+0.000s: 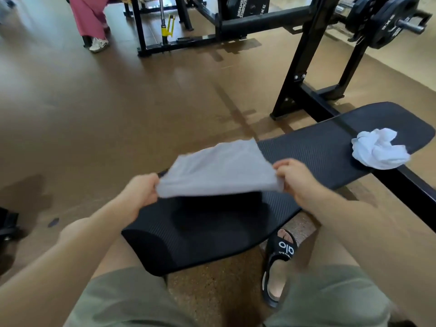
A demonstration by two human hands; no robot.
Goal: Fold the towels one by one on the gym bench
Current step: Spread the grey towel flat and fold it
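A grey towel (219, 171) hangs in the air above the near half of the black gym bench (313, 152), spread out almost flat and blurred by motion. My left hand (144, 188) grips its near left corner. My right hand (293, 177) grips its near right corner. The towel throws a dark shadow on the bench pad below it. A white towel (379, 151) lies crumpled at the far right end of the bench, partly over the pad's edge.
A black weight rack (304, 74) with plates (382, 22) stands behind the bench. More black machines stand at the back. A person in pink trousers (88, 17) sits far left. My sandalled foot (279, 263) rests on the brown floor under the bench.
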